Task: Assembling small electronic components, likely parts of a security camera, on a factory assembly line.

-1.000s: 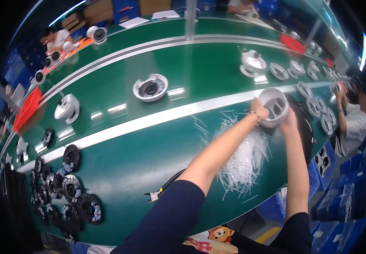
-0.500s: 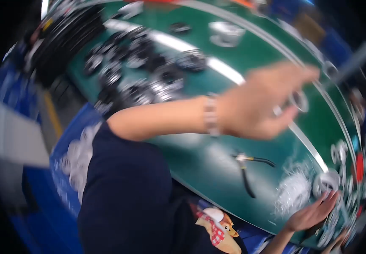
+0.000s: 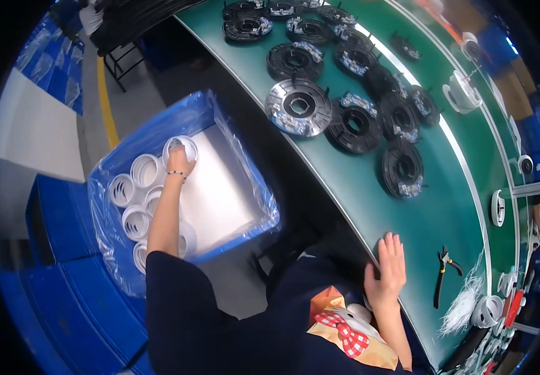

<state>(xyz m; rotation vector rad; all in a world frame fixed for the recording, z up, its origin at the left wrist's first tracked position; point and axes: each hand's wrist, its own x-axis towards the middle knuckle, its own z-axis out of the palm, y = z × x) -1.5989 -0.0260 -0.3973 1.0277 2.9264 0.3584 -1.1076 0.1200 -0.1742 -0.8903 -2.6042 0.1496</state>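
Note:
My left hand (image 3: 181, 164), a beaded bracelet on its wrist, reaches down into a blue bin (image 3: 263, 215) lined with clear plastic. Its fingers dip inside a white ring (image 3: 192, 147) and close on the rim; the fingertips are partly hidden. Several similar white rings (image 3: 145, 170) stand beside it on the bin's left side. Flat on the near edge of the green table (image 3: 351, 194) lies my right hand (image 3: 387, 275), fingers stretched out, holding nothing.
Several black discs with circuit boards (image 3: 295, 60) cover the table's far part. Pliers (image 3: 443, 275), a bundle of thin white strips (image 3: 462, 307) and a white ring-shaped part (image 3: 487, 311) lie right of my right hand. Blue crates (image 3: 70, 300) stand at left.
My left hand has swung from above the table down left into the bin. The right hand has come from beside the white ring-shaped part to the table edge. The view has turned left.

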